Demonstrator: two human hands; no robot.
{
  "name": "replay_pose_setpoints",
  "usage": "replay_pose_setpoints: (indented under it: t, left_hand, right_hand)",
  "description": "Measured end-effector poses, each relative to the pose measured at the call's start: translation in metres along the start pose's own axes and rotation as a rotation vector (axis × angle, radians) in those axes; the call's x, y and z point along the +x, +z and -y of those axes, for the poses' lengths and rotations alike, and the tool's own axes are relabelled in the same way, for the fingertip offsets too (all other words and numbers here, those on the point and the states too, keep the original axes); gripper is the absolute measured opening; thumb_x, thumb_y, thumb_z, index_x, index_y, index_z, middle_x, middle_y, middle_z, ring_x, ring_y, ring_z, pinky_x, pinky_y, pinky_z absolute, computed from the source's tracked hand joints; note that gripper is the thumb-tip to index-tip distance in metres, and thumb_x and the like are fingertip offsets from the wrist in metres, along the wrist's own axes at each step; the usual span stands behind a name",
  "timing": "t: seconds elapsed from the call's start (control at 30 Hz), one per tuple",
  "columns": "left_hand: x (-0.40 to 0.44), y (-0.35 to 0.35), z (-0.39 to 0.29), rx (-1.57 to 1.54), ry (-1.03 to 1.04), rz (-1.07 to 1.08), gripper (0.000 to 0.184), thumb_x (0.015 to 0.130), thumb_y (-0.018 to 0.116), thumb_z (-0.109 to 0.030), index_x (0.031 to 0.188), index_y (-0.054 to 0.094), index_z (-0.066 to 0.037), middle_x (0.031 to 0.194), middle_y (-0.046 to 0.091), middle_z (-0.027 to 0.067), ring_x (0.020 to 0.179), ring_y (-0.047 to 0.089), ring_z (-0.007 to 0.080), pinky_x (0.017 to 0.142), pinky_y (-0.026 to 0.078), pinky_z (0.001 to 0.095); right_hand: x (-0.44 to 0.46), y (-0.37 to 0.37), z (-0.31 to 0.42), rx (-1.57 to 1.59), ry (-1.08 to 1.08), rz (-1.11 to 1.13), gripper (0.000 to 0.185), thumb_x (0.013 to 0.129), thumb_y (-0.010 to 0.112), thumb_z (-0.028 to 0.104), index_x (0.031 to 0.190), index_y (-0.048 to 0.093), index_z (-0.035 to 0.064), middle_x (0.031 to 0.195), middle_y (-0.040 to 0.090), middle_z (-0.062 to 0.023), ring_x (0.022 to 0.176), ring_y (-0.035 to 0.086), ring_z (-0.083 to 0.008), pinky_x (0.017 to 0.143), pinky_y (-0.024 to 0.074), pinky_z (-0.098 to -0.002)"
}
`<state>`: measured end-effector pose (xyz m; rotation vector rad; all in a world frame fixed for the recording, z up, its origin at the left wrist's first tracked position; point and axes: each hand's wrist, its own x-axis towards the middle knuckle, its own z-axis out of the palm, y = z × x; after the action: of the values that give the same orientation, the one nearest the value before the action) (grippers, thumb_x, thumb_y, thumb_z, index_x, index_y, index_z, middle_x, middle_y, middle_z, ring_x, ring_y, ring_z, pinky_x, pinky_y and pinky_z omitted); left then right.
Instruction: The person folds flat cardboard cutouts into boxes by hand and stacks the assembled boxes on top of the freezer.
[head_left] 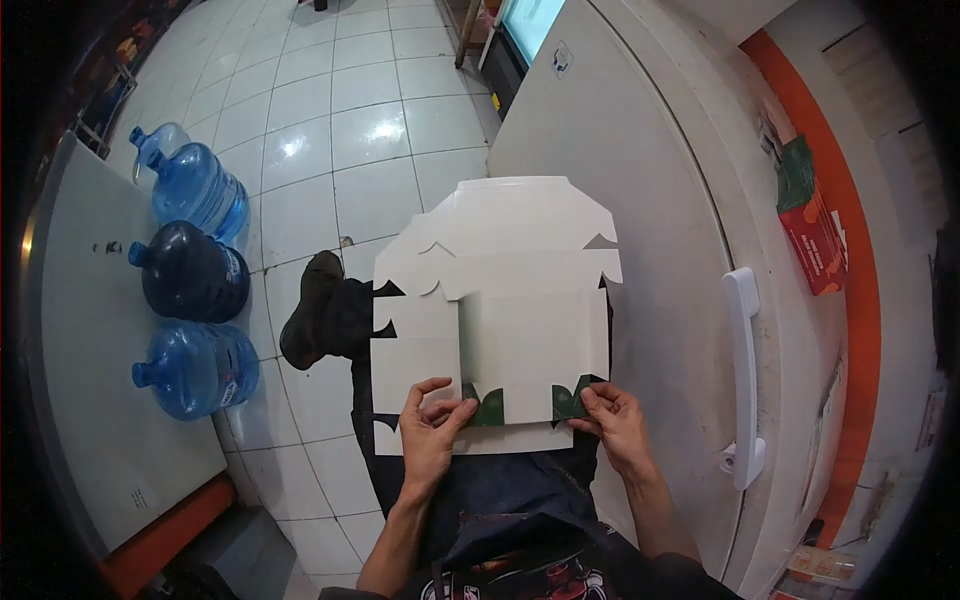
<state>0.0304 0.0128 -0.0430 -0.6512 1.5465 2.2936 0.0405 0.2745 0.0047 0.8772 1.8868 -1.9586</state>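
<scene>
A white die-cut cardboard sheet (535,335), partly folded, lies across my lap with its plain side up. Green printed tabs (488,408) show at its near edge. My left hand (432,424) pinches the left green tab between thumb and fingers, the wrist resting over the sheet's near strip. At the right near corner, my right hand (610,418) grips the other green tab (568,402) with thumb and fingertips. Another cardboard layer shows under the left side, with notched edges.
Several large blue water jugs (200,368) stand and lie on the tiled floor (370,120) at left, beside a white cabinet (120,360). A white freezer with a handle (742,380) is close on my right. A red and green box (810,220) sits on it.
</scene>
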Motion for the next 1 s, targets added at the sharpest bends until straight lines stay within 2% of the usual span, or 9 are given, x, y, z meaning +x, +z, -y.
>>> replay_pose_setpoints:
  t: [0.1, 0.2, 0.37, 0.43, 0.6, 0.67, 0.8, 0.9, 1.0]
  left_hand:
    - [0.005, -0.009, 0.009, 0.089, -0.024, 0.037, 0.033, 0.092, 0.08, -0.008, 0.115, 0.057, 0.001, 0.091, 0.074, 0.0095, 0.086, 0.07, 0.0104, 0.074, 0.054, 0.0227]
    - [0.008, -0.009, 0.01, 0.099, -0.02, 0.042, 0.034, 0.092, 0.079, -0.008, 0.113, 0.055, 0.001, 0.088, 0.072, 0.008, 0.084, 0.069, 0.0101, 0.072, 0.053, 0.0221]
    - [0.003, -0.002, 0.004, 0.019, -0.029, 0.077, 0.049, 0.093, 0.079, -0.009, 0.126, 0.045, 0.002, 0.091, 0.07, 0.0098, 0.088, 0.07, 0.0138, 0.077, 0.056, 0.0249]
    - [0.002, -0.002, 0.002, 0.041, -0.059, 0.096, 0.059, 0.093, 0.079, -0.013, 0.133, 0.039, 0.003, 0.096, 0.07, 0.012, 0.092, 0.07, 0.0165, 0.08, 0.057, 0.0278]
    - [-0.011, 0.005, -0.025, 0.142, -0.059, 0.036, 0.082, 0.093, 0.078, -0.023, 0.149, 0.025, 0.006, 0.104, 0.068, 0.0172, 0.099, 0.07, 0.0212, 0.085, 0.057, 0.033]
    - [-0.015, 0.009, -0.037, 0.261, -0.039, 0.042, 0.085, 0.093, 0.076, -0.024, 0.153, 0.025, 0.007, 0.107, 0.068, 0.0188, 0.103, 0.069, 0.022, 0.089, 0.056, 0.0338]
    - [0.001, -0.017, -0.005, 0.091, 0.012, 0.098, 0.066, 0.09, 0.073, -0.016, 0.146, 0.047, 0.007, 0.114, 0.068, 0.0166, 0.106, 0.067, 0.0223, 0.095, 0.053, 0.0336]
    - [0.004, -0.029, 0.0, 0.041, -0.031, 0.101, 0.056, 0.09, 0.07, -0.014, 0.141, 0.057, 0.005, 0.122, 0.066, 0.0145, 0.102, 0.067, 0.0224, 0.097, 0.053, 0.0358]
    - [0.006, -0.029, -0.007, 0.115, 0.018, 0.043, 0.048, 0.092, 0.068, -0.01, 0.137, 0.06, 0.004, 0.123, 0.067, 0.0141, 0.106, 0.066, 0.0215, 0.1, 0.051, 0.0355]
  right_hand:
    - [0.001, -0.004, -0.004, -0.02, 0.006, 0.03, 0.035, 0.1, 0.071, 0.026, 0.109, 0.064, -0.0068, 0.089, 0.071, -0.0083, 0.083, 0.072, -0.0144, 0.076, 0.0672, -0.0313]
    - [-0.002, 0.0, 0.001, -0.102, -0.018, -0.021, 0.042, 0.099, 0.073, 0.026, 0.12, 0.062, -0.0089, 0.094, 0.072, -0.0102, 0.087, 0.073, -0.0179, 0.084, 0.0651, -0.0342]
    - [-0.02, 0.034, 0.007, -0.339, -0.446, -0.068, 0.056, 0.1, 0.071, 0.028, 0.14, 0.052, -0.0069, 0.102, 0.072, -0.0116, 0.096, 0.071, -0.022, 0.098, 0.0578, -0.0371]
    - [-0.021, 0.034, 0.008, -0.393, -0.435, -0.091, 0.056, 0.102, 0.069, 0.028, 0.143, 0.051, -0.0054, 0.106, 0.072, -0.0124, 0.098, 0.071, -0.0222, 0.099, 0.0569, -0.0373]
    - [-0.009, 0.005, -0.004, -0.47, -0.207, -0.042, 0.05, 0.106, 0.062, 0.03, 0.141, 0.055, -0.0048, 0.112, 0.073, -0.0153, 0.097, 0.071, -0.0207, 0.09, 0.0602, -0.0367]
    - [-0.006, 0.001, -0.01, -0.213, -0.153, 0.025, 0.046, 0.106, 0.061, 0.029, 0.138, 0.057, -0.0051, 0.111, 0.072, -0.0151, 0.097, 0.071, -0.0202, 0.088, 0.0616, -0.0362]
    - [-0.015, 0.02, 0.01, -0.008, -0.206, -0.017, 0.041, 0.107, 0.056, 0.02, 0.14, 0.056, -0.0056, 0.115, 0.071, -0.0172, 0.098, 0.071, -0.0198, 0.086, 0.0634, -0.0354]
    - [-0.014, 0.018, 0.019, -0.139, -0.261, 0.002, 0.042, 0.107, 0.052, 0.013, 0.146, 0.053, -0.002, 0.117, 0.071, -0.0151, 0.098, 0.071, -0.0203, 0.09, 0.0629, -0.0352]
    - [-0.007, 0.007, 0.013, -0.436, -0.478, 0.011, 0.046, 0.106, 0.052, 0.01, 0.152, 0.049, 0.0048, 0.121, 0.071, -0.0136, 0.099, 0.071, -0.0179, 0.086, 0.0623, -0.0353]
